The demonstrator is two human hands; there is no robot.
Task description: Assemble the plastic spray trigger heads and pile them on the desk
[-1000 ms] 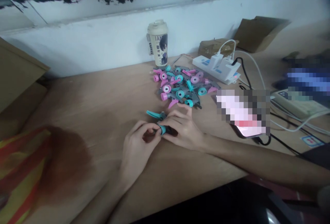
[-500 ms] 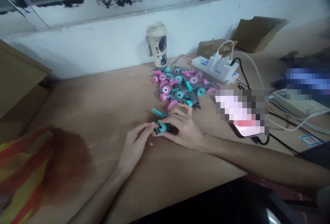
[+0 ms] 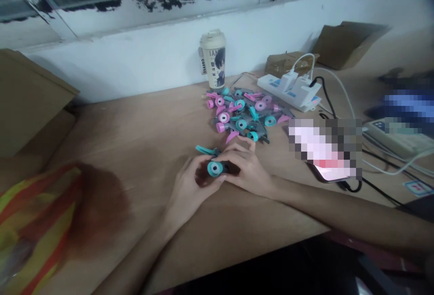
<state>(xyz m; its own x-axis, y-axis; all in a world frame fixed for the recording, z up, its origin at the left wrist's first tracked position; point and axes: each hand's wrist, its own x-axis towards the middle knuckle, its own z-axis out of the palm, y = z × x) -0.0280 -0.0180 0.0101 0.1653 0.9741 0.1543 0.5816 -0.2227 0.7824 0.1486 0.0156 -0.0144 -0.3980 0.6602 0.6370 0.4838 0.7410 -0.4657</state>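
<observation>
Both hands meet on the wooden table [image 3: 142,127] around one small part with a teal round cap and a dark grey body [image 3: 215,168]. My right hand [image 3: 247,170] grips the grey body from the right. My left hand [image 3: 191,186] curls its fingers round the teal cap end from the left. A loose teal lever piece [image 3: 205,150] lies just behind the hands. Farther back sits a pile of several like parts in pink, teal and grey [image 3: 242,114].
A cream coffee cup [image 3: 213,59] stands by the white wall. A white power strip [image 3: 290,90] with chargers and cables lies at right, next to a blurred phone [image 3: 323,148]. Cardboard boxes [image 3: 30,100] stand at left; a striped bag [image 3: 30,222] sits low left.
My left hand drew back from the part half a second ago, then closed on its teal cap end again. The cap now faces the camera. My right hand kept its grip.
</observation>
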